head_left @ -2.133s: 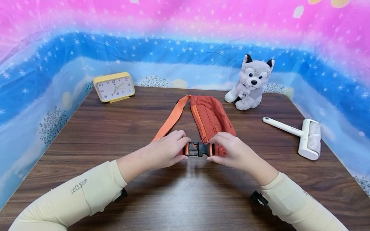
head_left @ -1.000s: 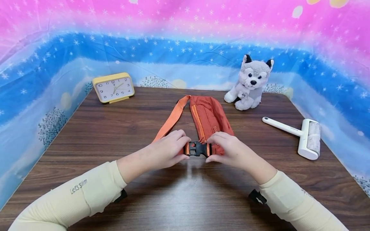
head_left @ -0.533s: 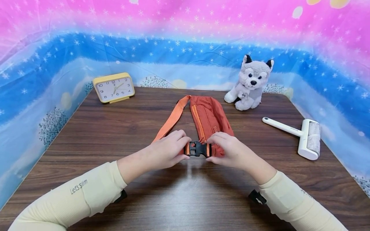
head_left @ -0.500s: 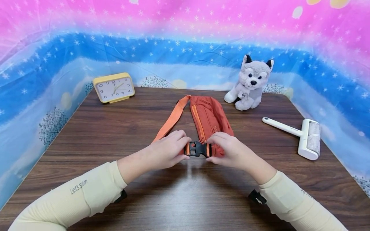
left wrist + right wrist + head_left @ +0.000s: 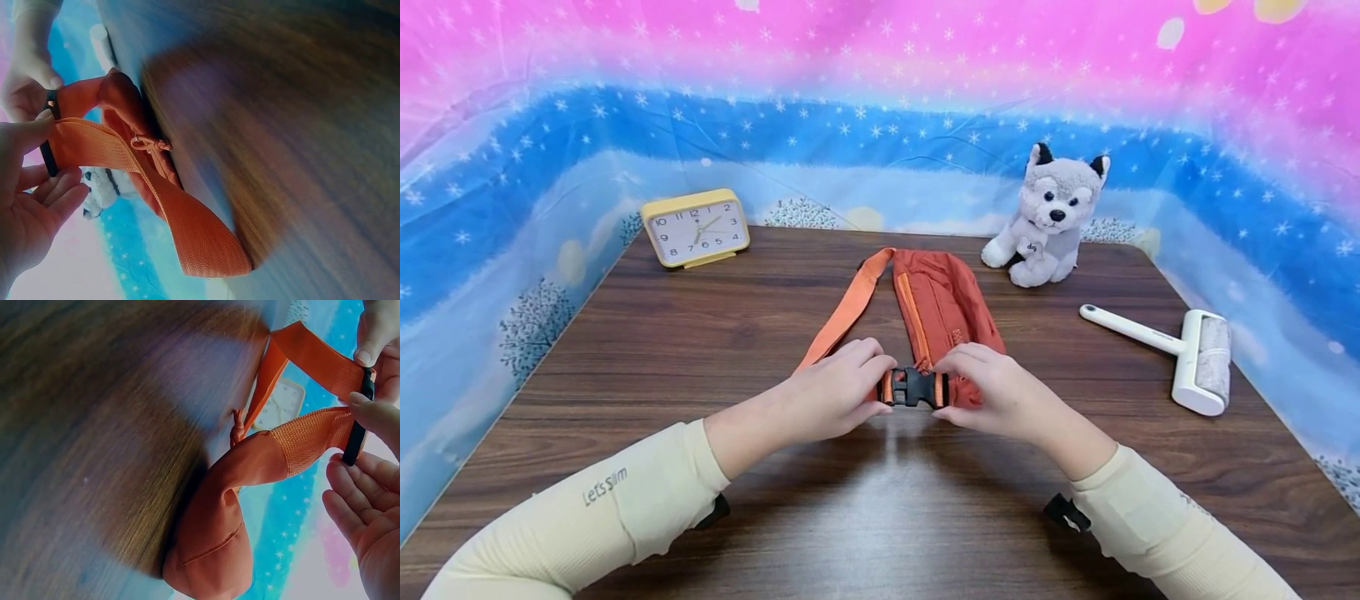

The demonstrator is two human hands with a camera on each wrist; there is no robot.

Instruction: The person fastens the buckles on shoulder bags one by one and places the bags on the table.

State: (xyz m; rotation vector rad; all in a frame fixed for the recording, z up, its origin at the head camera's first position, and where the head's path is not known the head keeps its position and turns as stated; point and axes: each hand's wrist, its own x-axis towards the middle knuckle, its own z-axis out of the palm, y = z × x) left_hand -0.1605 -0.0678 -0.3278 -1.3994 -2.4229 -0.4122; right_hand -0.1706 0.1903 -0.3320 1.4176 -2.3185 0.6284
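Note:
A rust-red waist bag (image 5: 951,300) lies on the table with its orange strap (image 5: 842,312) looped to the left. At its near end a black side-release buckle (image 5: 917,387) spans the space between my hands, its two halves fitted into each other. My left hand (image 5: 838,390) pinches the left half between thumb and fingers. From the other side my right hand (image 5: 1003,392) pinches the right half the same way. In the left wrist view the strap webbing (image 5: 94,144) runs from the buckle and bends down; the bag's body (image 5: 215,537) sags onto the table in the right wrist view.
A yellow alarm clock (image 5: 696,227) stands at the back left of the brown wooden table (image 5: 880,517). A grey and white plush dog (image 5: 1052,217) sits at the back right. Nearer on the right lies a white lint roller (image 5: 1198,362). Patterned cloth (image 5: 880,133) surrounds the table.
Between about two seconds and one second ago, my right hand moved slightly left, bringing the buckle's halves closer together. Since then both hands have stayed practically still.

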